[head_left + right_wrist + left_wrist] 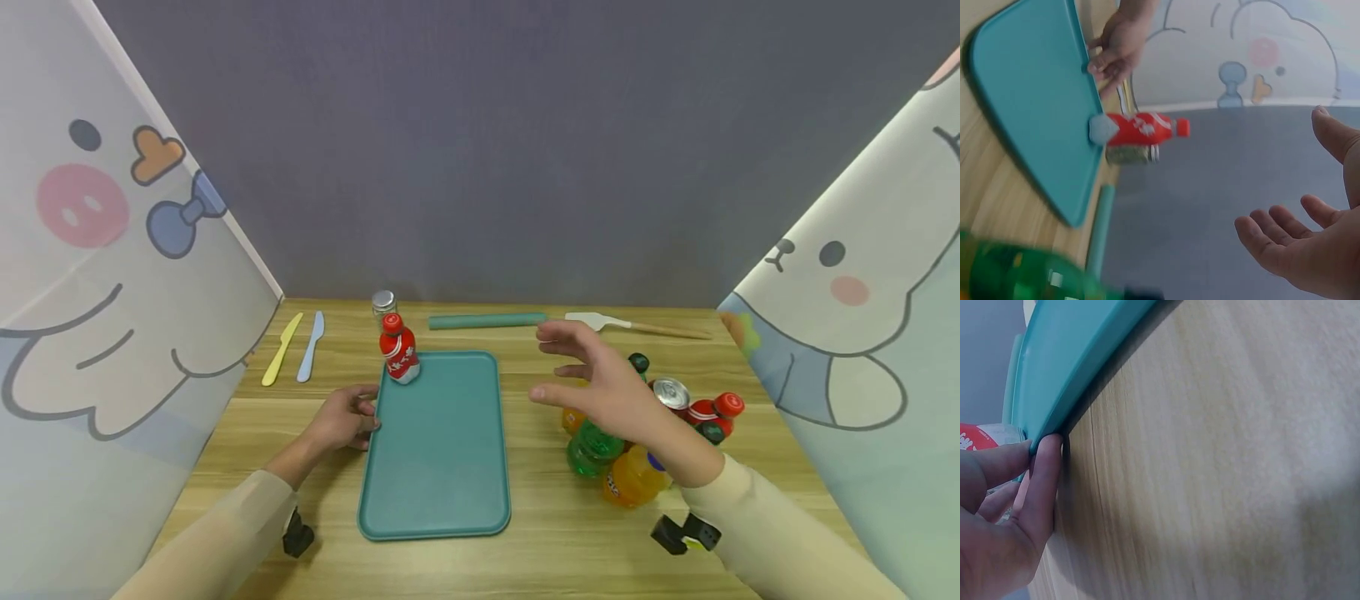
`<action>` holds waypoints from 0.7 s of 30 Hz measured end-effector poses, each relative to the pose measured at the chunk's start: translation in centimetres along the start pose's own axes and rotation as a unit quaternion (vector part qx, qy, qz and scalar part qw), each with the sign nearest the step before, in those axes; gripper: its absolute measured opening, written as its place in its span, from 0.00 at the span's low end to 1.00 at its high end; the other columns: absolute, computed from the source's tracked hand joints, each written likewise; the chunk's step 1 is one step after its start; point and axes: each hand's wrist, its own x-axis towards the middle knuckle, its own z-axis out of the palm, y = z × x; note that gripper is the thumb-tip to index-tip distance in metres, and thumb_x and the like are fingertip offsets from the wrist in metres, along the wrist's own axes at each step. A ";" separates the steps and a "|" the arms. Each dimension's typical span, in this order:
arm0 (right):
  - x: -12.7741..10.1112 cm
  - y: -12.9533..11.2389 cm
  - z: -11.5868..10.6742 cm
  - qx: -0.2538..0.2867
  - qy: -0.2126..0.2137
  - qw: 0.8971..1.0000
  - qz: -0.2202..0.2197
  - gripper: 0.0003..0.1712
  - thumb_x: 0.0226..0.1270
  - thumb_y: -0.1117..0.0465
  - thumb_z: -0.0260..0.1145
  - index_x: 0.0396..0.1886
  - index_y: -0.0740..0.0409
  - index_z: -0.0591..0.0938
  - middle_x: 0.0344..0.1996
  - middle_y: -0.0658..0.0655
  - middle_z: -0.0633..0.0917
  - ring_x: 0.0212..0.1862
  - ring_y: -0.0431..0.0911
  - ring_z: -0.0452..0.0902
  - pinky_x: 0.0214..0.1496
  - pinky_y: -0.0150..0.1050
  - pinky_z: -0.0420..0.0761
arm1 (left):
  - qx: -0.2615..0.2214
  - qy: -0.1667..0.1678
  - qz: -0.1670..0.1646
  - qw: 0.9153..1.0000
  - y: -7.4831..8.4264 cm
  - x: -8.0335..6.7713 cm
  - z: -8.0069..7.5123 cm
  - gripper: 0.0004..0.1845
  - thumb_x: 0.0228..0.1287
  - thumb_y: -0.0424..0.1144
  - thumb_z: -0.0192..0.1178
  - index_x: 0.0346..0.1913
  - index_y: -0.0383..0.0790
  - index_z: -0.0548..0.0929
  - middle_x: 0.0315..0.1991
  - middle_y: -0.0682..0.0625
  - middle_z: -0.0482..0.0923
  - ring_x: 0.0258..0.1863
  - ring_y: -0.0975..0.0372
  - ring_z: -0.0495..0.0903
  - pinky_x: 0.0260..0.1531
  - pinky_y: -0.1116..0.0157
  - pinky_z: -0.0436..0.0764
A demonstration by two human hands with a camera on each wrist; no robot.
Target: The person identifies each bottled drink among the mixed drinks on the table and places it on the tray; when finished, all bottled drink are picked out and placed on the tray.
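A teal tray lies on the wooden table, with a small red bottle standing in its far left corner. My left hand rests at the tray's left rim, its fingertips touching the edge. My right hand hovers open in the air to the right of the tray, fingers spread, holding nothing. Beneath it lies a cluster of drinks: a green bottle, an orange bottle, a can and red-capped bottles.
Behind the tray stand a small jar with a silver lid, a teal roll and a white spatula. A yellow knife and a blue knife lie at the far left. Cartoon-printed panels wall both sides.
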 end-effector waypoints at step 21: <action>-12.8 5.4 -5.1 -0.100 0.111 0.988 0.023 0.37 0.57 0.74 0.76 0.67 0.59 0.73 0.60 0.41 0.79 0.58 0.29 0.76 0.50 0.24 0.82 | 0.001 0.006 -0.007 1.000 -0.1 0.3 0.0 0.34 0.65 0.22 0.63 0.74 0.30 0.66 0.44 0.40 0.73 0.34 0.57 0.80 0.29 0.56 0.90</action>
